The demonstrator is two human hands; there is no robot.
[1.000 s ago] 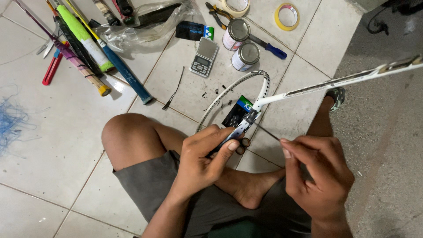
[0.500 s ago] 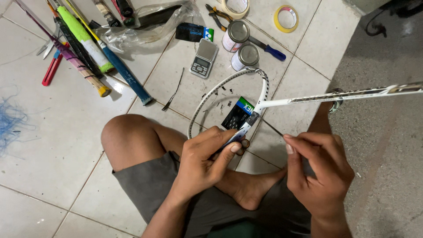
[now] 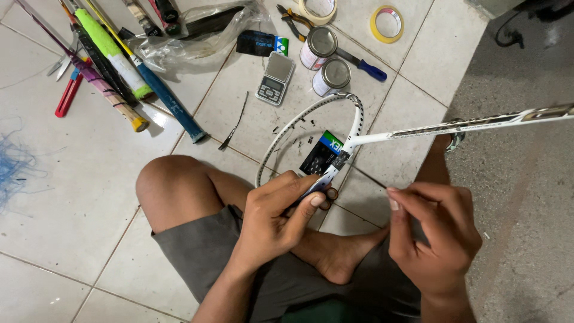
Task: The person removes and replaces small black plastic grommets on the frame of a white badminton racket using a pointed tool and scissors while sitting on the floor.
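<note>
Here, left hand [image 3: 272, 215] in a clenched grip on white racket frame [image 3: 311, 119]; right hand [image 3: 433, 236] fingers pinched, contents unclear.

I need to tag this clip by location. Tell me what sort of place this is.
Probably a home or small racket-repair spot on a tiled floor. The left hand grips an unstrung racket frame; spare handles, tape rolls and a pocket scale lie around.

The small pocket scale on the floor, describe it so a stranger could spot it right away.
On the tiled floor above the white racket frame, look left of the two round tins. The pocket scale lies there, the only flat grey rectangle with a tiny screen.
</note>
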